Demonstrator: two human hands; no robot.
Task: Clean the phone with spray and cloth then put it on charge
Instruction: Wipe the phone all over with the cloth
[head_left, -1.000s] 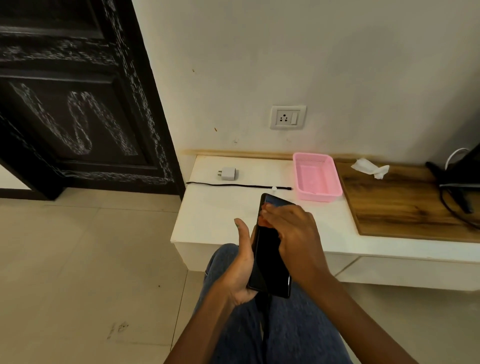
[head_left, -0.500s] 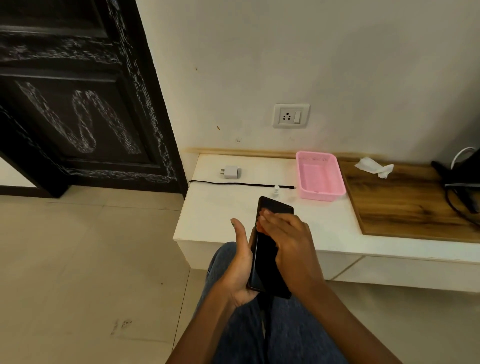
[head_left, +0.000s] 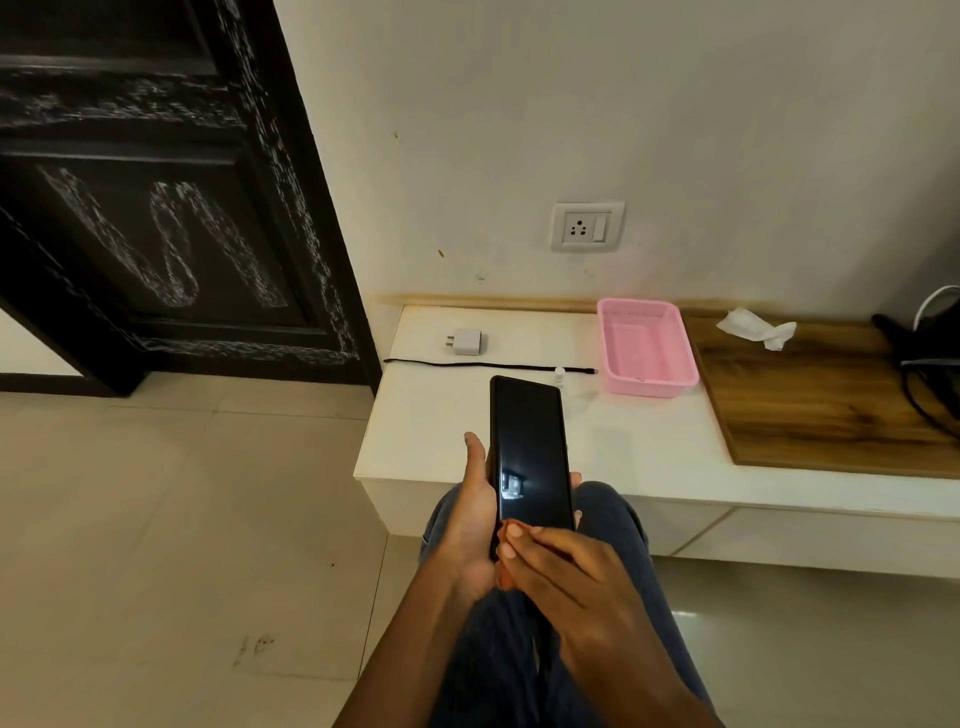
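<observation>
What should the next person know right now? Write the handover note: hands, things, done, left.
Left hand grips the phone upright over the lap. Right hand presses an orange cloth on the phone's lower end. Spray bottle, black cable and white charger lie on the white shelf; wall socket is free above.
Done: wiping is under way.
Left: finish wiping, plug in charger and cable, connect phone.

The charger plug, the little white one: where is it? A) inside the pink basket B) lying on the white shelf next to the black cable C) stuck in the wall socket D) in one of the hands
B: the white charger plug lies on the white shelf, just behind the black cable, and the wall socket has nothing plugged into it.
</observation>
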